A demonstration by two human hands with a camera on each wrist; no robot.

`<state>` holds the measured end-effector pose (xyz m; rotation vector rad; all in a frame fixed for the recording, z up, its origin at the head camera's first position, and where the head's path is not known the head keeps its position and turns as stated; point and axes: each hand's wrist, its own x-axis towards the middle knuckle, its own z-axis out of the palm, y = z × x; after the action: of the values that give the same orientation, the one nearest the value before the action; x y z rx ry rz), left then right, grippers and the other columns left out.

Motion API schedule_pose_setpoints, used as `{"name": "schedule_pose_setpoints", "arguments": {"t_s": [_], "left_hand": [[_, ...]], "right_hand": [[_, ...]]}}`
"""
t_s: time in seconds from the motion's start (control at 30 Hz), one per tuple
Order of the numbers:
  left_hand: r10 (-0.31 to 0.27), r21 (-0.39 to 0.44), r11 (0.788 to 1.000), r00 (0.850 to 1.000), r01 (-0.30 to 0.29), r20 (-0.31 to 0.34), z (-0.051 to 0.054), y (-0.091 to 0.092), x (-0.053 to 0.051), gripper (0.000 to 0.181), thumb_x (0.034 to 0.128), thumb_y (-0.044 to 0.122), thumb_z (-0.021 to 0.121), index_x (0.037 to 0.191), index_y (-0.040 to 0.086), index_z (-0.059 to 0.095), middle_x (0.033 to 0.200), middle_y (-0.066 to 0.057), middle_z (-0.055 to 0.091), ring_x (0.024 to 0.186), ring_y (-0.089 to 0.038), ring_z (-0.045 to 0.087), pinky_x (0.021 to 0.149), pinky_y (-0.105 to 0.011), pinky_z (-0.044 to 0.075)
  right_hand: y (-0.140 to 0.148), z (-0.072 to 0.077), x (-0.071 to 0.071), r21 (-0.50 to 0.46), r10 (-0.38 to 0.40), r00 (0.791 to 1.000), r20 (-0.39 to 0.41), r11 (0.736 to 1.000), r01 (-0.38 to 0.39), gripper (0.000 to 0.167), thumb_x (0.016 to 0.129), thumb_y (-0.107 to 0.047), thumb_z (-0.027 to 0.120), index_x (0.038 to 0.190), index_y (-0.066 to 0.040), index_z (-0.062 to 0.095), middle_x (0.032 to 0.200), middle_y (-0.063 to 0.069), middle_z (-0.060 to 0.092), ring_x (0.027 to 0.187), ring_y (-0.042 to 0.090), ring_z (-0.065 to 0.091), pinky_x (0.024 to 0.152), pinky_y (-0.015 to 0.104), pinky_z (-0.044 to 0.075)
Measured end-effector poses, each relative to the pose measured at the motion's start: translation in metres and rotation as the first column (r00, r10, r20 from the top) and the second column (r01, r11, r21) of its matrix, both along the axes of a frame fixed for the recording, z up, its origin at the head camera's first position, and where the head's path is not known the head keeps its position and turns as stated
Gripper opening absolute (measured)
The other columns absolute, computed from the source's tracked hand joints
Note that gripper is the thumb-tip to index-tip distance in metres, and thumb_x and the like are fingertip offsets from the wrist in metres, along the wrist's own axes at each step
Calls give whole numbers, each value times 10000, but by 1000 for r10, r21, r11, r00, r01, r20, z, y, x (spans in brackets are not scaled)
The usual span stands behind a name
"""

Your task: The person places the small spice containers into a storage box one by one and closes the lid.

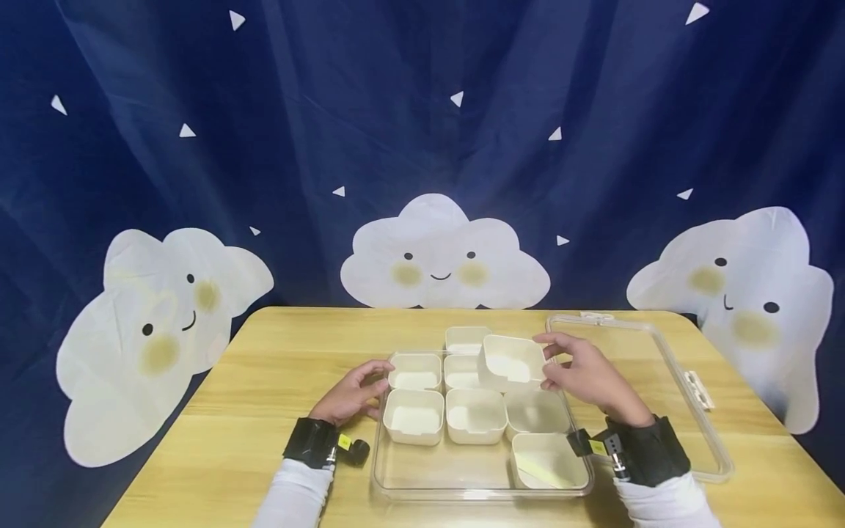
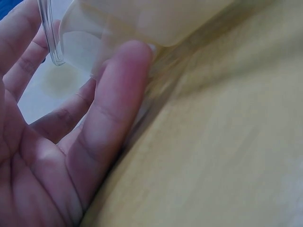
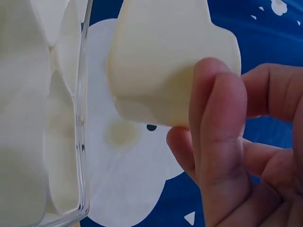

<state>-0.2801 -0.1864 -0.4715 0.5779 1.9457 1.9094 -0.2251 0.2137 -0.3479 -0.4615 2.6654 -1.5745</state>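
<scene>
My right hand (image 1: 590,374) pinches the right side of a cream bin (image 1: 511,359), raised and tilted over the back right of the clear box (image 1: 455,493). In the right wrist view, fingers and thumb of my right hand (image 3: 227,137) grip that bin (image 3: 161,56) by its wall. At the box's left side, my left hand (image 1: 350,394) holds the edge beside a cream bin (image 1: 414,416). The left wrist view shows the thumb of my left hand (image 2: 71,142) against the clear wall (image 2: 53,42), other fingers partly hidden behind.
More cream bins stand in rows in the box, one at front right (image 1: 548,460) with a pale yellow strip inside. Another bin (image 1: 466,339) is at the back. The clear lid (image 1: 667,367) with white latches lies right on the wooden table (image 1: 231,440). A blue cloud-print curtain (image 1: 396,95) hangs behind.
</scene>
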Motion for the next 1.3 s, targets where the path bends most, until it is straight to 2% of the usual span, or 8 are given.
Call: {"name": "schedule_pose_setpoints", "arguments": {"t_s": [0.33, 0.47, 0.6, 0.93, 1.13, 1.3], "left_hand": [[-7, 16, 1000, 1000, 7, 4, -2, 0, 0, 442, 1000, 162, 554, 1360, -39, 392, 1307, -243, 424, 935, -236, 621, 700, -457, 581], [-9, 20, 1000, 1000, 9, 9, -2, 0, 0, 450, 997, 168, 560, 1359, -39, 391, 1298, -225, 426, 932, -237, 619, 698, -463, 580], [3, 15, 1000, 1000, -3, 19, -1, 1, 1, 446, 992, 178, 570, 1357, -21, 407, 1303, -202, 424, 942, -244, 617, 696, -470, 580], [16, 13, 1000, 1000, -16, 26, 0, 1, 2, 448, 987, 182, 579, 1361, -5, 418, 1328, -185, 404, 941, -255, 614, 690, -471, 579], [15, 12, 1000, 1000, -15, 24, -1, 2, 2, 441, 993, 183, 568, 1364, -1, 417, 1346, -190, 399, 965, -263, 611, 711, -503, 573], [18, 9, 1000, 1000, -18, 24, -1, 0, 1, 453, 987, 202, 582, 1360, 3, 421, 1338, -186, 411, 971, -263, 611, 708, -496, 575]], "right_hand": [[-6, 0, 7, 87, 92, 995, 33, 992, -94, 552, 788, 108, 498, 1338, 56, 500, 1007, 218, 528, 625, 279, 659, 589, 356, 580], [-9, 2, 11, 122, 159, 987, 22, 979, -161, 561, 787, 103, 490, 1345, 55, 491, 996, 210, 520, 595, 239, 652, 553, 352, 571], [-12, 1, 14, 119, 208, 978, 28, 970, -210, 536, 802, 98, 497, 1336, 51, 489, 966, 191, 505, 569, 211, 646, 536, 345, 568], [-18, -2, 17, 121, 226, 973, 35, 966, -229, 471, 807, 86, 529, 1272, 18, 509, 931, 156, 493, 554, 194, 644, 521, 375, 563], [-21, -2, 19, 88, 264, 963, 56, 959, -268, 464, 795, 99, 508, 1258, 71, 482, 929, 155, 486, 568, 176, 651, 531, 330, 569], [-25, -4, 21, 107, 280, 958, 62, 953, -285, 411, 817, 94, 514, 1227, 61, 492, 928, 139, 489, 560, 158, 650, 510, 338, 564]]}}
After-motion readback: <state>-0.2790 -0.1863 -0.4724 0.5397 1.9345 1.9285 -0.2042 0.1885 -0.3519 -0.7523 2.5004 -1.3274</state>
